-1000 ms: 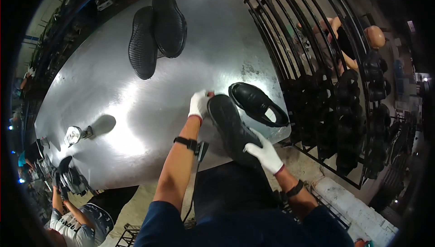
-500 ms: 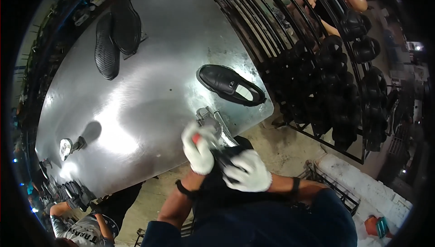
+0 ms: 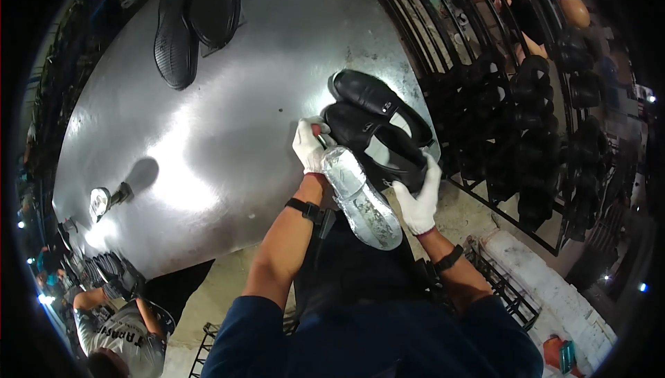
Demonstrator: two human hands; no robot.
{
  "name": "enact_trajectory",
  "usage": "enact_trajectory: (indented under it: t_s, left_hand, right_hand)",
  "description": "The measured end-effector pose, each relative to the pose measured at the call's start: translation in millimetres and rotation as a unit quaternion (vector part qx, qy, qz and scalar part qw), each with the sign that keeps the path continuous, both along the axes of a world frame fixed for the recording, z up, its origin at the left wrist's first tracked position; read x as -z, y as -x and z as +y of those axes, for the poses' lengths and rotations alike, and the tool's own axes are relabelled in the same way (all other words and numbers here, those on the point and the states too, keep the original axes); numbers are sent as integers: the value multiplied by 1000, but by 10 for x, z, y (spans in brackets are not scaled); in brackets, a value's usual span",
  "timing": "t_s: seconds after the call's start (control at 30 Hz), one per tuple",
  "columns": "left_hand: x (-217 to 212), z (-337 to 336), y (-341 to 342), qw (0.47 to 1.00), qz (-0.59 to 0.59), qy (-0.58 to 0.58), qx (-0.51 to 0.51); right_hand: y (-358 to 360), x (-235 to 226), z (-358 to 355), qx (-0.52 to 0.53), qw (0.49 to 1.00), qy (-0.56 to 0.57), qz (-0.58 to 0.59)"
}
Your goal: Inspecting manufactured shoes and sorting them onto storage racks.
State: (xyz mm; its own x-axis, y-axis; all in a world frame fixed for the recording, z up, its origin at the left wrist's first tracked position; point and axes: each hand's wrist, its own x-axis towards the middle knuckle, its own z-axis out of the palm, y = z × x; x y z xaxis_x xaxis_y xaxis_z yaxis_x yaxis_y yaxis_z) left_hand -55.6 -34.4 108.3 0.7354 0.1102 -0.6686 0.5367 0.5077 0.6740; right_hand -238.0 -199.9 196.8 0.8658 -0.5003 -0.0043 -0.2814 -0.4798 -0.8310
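Head view: just inside the left edge of a metal table, a small silver fixture is seen. Toward the far edge, left of the middle, 2 black soles are laid side by side, bottoms up. Near the middle of the near edge, a small red-ended item is clasped in the curled fingers of the white-gloved left hand, close by the toe of a black shoe. At that edge a silver shoe form is left bare, its lower end jutting past the table. By the right corner, the shoe's heel is gripped between thumb and fingers of the gloved right hand; inside its opening a pale lining is shown. A 2nd black shoe is set alongside, with a white insole visible within. Beyond the right edge, a black rack is filled with many dark shoes.

Against 1.0 s ago, when the held shoe was seen sole up, its upper is now turned upward and the form is exposed.
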Motion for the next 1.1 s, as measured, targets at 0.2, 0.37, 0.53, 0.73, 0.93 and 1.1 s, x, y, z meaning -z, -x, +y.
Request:
enact_trajectory:
  t_s: [0.2, 0.37, 0.53, 0.73, 0.93, 1.1]
  left_hand:
    - [-111, 692, 648, 832, -272, -319, 363]
    - [-754, 520, 1452, 954, -2, 107, 281]
    - [-522, 334, 1048, 968, 6, 239, 77]
    - [-954, 1251, 11, 984, -37, 85, -154]
    - [-602, 4436, -696, 950, -172, -22, -259]
    - [-508, 3583, -576, 930, -143, -61, -332]
  right_hand:
    - [-239, -69, -209, -159, 975, 140, 69]
    - [-1066, -154, -206, -204, 922, 216, 247]
    - [-1357, 380, -186, -198, 897, 307, 250]
    - [-1061, 292, -312, -187, 886, 312, 288]
    - [-845, 387, -544, -135, 926, 217, 279]
    - [-152, 572, -1749, -12, 947, 15, 321]
